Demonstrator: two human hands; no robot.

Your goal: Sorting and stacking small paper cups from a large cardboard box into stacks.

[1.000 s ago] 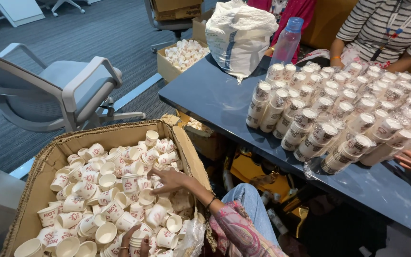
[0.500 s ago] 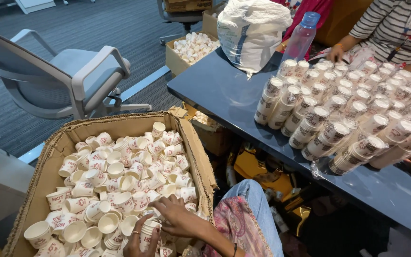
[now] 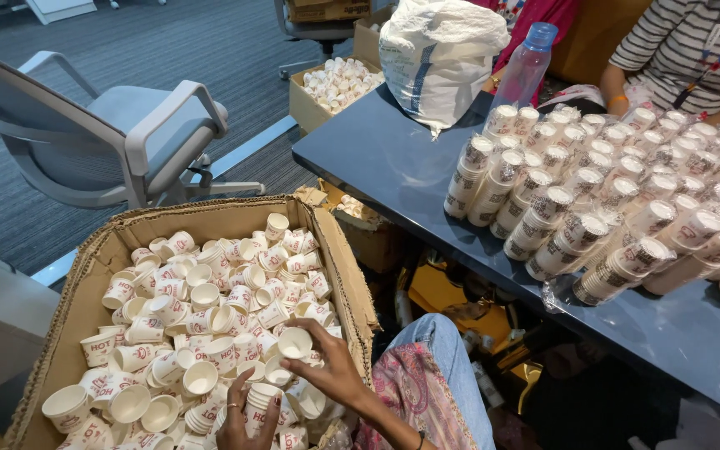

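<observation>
We have both hands down in the open cardboard box [image 3: 77,275] that sits on the floor at our left knee. Our right hand [image 3: 327,367] reaches in over the box's right wall with its fingers spread and curled around a single small paper cup [image 3: 295,342], which it holds mouth-up just above the heap. Our left hand [image 3: 247,415] comes up from the bottom edge of the view and is closed around a short stack of cups [image 3: 258,402], with a ring showing on one finger. The two hands are near each other, the right one just above and to the right of the left.

The box is filled with loose white paper cups [image 3: 202,283] bearing red print, lying every way: some upright, some on their sides, some nested. Our patterned sleeve and a jeans-clad knee [image 3: 435,367] sit just beside the box's right wall.

To the right stands a dark surface [image 3: 377,158]. On it lie many long stacks of cups in clear wrap [image 3: 577,208], packed side by side. At its far end rest a white sack [image 3: 439,58] and a clear plastic bottle [image 3: 527,71] with a blue cap. Another person in a striped shirt [image 3: 693,46] sits behind the surface. A grey office chair [image 3: 102,133] stands beyond the box, and a second carton of cups [image 3: 335,83] sits on the floor farther off.
</observation>
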